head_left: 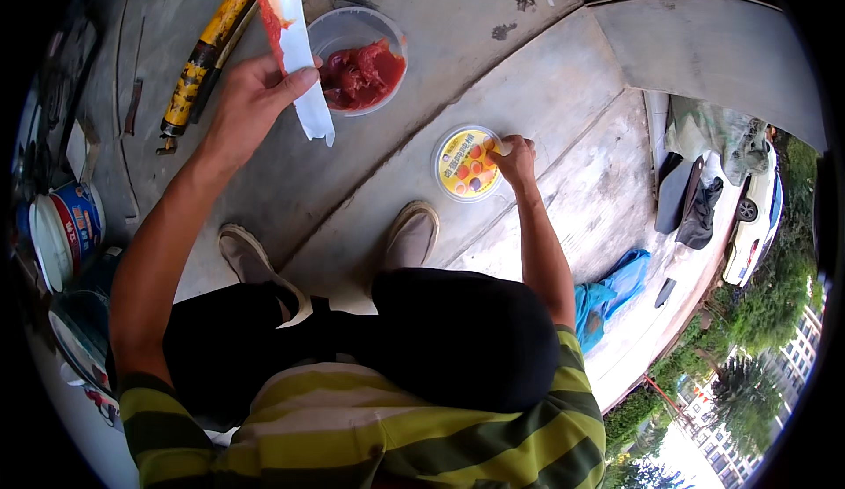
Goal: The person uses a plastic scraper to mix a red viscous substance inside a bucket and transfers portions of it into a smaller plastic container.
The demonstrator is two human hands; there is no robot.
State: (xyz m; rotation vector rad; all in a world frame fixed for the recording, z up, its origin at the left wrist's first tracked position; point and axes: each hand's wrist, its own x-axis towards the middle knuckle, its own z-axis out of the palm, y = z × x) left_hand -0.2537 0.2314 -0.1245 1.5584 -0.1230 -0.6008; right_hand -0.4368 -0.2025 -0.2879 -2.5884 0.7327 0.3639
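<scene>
Fingers of the left hand [251,102] pinch a white red-smeared strip [295,40] above the concrete slab [546,93], beside a clear tub of red paste [359,71]; right hand [515,156] fingertips grip the yellow lid [466,165] near the slab's middle

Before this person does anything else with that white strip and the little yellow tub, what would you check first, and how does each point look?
1. Left hand has a firm hold on the white strip smeared with red: ok.
2. Right hand is on the rim of the yellow-lidded tub: ok.
3. Tub lid loosened: cannot tell.
4. Clear bowl of red paste sits upright within reach of the left hand: ok.
5. Shoes stand apart from the tub and bowl: ok.
6. Distance from the roof edge at the person's right: not ok, it looks close.
</scene>
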